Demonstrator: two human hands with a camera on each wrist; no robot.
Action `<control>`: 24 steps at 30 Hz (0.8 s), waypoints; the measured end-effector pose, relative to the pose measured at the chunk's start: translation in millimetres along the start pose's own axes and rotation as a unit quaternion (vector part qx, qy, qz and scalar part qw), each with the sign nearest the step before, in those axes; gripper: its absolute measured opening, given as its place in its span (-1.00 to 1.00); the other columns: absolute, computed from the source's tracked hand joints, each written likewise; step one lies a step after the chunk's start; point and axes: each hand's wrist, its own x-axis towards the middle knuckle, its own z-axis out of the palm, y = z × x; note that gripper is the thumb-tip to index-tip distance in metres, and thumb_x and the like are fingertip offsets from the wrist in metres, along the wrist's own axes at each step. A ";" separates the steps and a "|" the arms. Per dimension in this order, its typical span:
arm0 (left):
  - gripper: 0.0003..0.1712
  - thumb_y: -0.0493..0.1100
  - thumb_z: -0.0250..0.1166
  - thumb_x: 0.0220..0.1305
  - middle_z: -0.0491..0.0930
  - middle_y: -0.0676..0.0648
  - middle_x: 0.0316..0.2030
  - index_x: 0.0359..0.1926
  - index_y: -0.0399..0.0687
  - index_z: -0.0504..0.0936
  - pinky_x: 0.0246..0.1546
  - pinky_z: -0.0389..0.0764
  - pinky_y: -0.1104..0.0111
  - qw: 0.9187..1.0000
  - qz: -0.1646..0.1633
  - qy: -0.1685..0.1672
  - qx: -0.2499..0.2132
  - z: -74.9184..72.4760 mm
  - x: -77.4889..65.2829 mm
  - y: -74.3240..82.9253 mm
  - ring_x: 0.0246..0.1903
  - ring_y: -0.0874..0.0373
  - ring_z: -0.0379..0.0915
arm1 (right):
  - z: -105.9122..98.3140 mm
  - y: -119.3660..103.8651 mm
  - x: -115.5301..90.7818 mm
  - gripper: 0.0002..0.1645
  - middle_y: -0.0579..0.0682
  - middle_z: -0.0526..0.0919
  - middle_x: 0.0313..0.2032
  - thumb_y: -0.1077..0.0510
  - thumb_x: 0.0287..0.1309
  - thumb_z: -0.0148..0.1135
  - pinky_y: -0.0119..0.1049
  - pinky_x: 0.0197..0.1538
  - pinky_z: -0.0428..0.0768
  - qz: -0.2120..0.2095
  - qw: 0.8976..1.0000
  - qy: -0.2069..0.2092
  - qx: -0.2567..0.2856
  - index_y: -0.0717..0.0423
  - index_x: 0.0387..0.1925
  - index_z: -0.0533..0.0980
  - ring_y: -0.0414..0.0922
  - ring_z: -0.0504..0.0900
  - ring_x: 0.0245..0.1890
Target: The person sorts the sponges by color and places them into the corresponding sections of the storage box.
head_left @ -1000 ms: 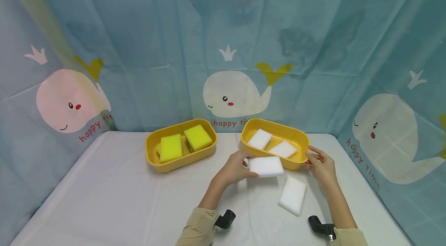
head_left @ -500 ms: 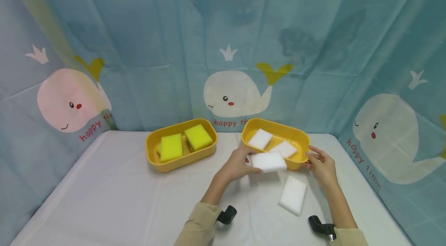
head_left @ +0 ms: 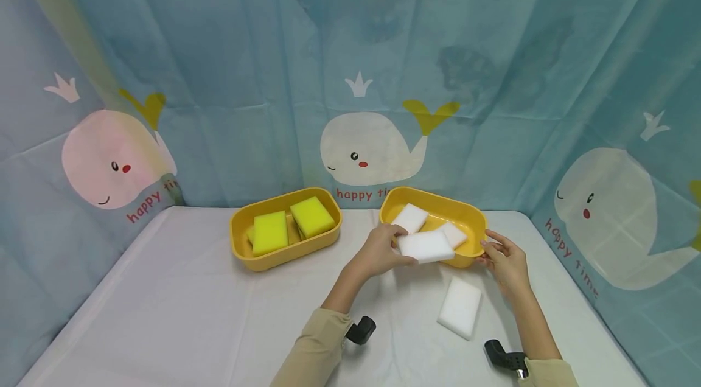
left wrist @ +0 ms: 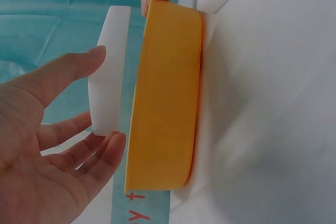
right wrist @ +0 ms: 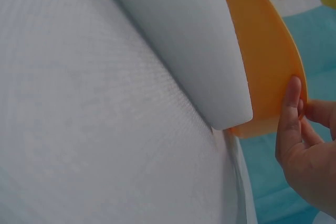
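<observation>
My left hand (head_left: pixel 380 251) pinches a white sponge (head_left: pixel 426 247) between thumb and fingers, over the near rim of the right yellow bin (head_left: pixel 470 216). In the left wrist view that sponge (left wrist: pixel 111 72) is held above the bin's rim, apart from its wall (left wrist: pixel 165 98). Two white sponges lie inside this bin, one at the left (head_left: pixel 411 216) and one partly hidden behind the held sponge. My right hand (head_left: pixel 506 259) grips the bin's right end, thumb and fingers at the rim. Another white sponge (head_left: pixel 460 308) lies on the table in front of the bin.
At the left stands a second yellow bin (head_left: pixel 274 261) with yellow sponges (head_left: pixel 270 233) in it. Behind both bins hangs a blue curtain (head_left: pixel 241 156) printed with whales. A white cloth (head_left: pixel 181 302) covers the table.
My left hand has moved the white sponge forward and slightly right, from in front of the right bin to over its near rim. The right hand has stayed at the bin's end.
</observation>
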 end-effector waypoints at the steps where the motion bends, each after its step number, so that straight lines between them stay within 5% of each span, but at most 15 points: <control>1: -0.32 -0.12 0.66 0.13 0.58 -0.10 -0.07 0.23 -0.26 0.63 -0.08 0.54 0.34 1.000 0.000 0.000 0.000 -0.3 0.7 1.2 -0.08 0.04 0.44 | -0.1 0.2 0.0 -0.35 -0.13 0.49 -0.24 0.19 0.57 0.14 -0.54 -0.20 0.70 -0.001 1.000 -0.001 0.000 0.23 0.57 0.26 -0.34 0.59 -0.39; 11: -0.30 -0.10 0.64 0.16 0.58 -0.18 0.07 0.26 -0.27 0.61 0.13 0.60 0.22 1.000 0.003 0.007 0.016 -1.9 8.1 12.4 0.05 0.01 0.46 | -0.5 -0.8 -0.6 -0.36 -0.15 0.51 -0.26 0.20 0.57 0.13 -0.54 -0.20 0.70 -0.004 1.000 -0.003 0.004 0.24 0.56 0.26 -0.33 0.59 -0.40; 24: -0.28 -0.06 0.65 0.14 0.57 -0.18 0.08 0.25 -0.27 0.62 0.03 0.60 0.33 0.998 0.006 0.023 0.050 2.3 26.8 22.3 -0.05 0.07 0.47 | -0.1 -0.1 0.1 -0.36 -0.09 0.52 -0.21 0.19 0.58 0.12 -0.53 -0.21 0.70 -0.004 1.000 -0.002 0.002 0.25 0.56 0.26 -0.33 0.59 -0.39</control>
